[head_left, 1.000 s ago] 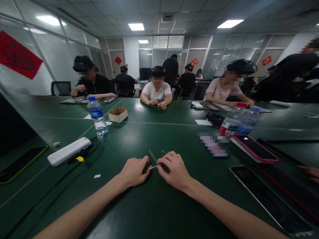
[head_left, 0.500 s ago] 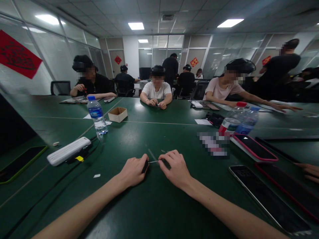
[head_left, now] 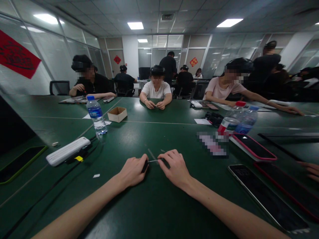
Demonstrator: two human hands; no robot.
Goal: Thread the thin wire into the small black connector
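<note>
My left hand (head_left: 133,171) is closed round a small dark object (head_left: 145,166), most of it hidden by the fingers. From it a thin metal rod (head_left: 153,161) reaches across to the fingertips of my right hand (head_left: 175,169). Thumb and forefinger of my right hand are pinched at the rod's right end, with the other fingers curled above. Both hands rest low over the green table (head_left: 129,205). Just beyond the rod lies a clear thin strip (head_left: 151,154) on the tabletop.
To the left are a white power bank (head_left: 68,151) with a cable, a water bottle (head_left: 96,116) and a cardboard box (head_left: 117,114). Phones (head_left: 264,196) and two bottles (head_left: 231,118) stand or lie at right. A co-worker's hand (head_left: 311,171) shows at the right edge.
My hands hold nearly the same pose. In the background at right, a standing person has moved left. The reaching arm of the person at right has shifted slightly.
</note>
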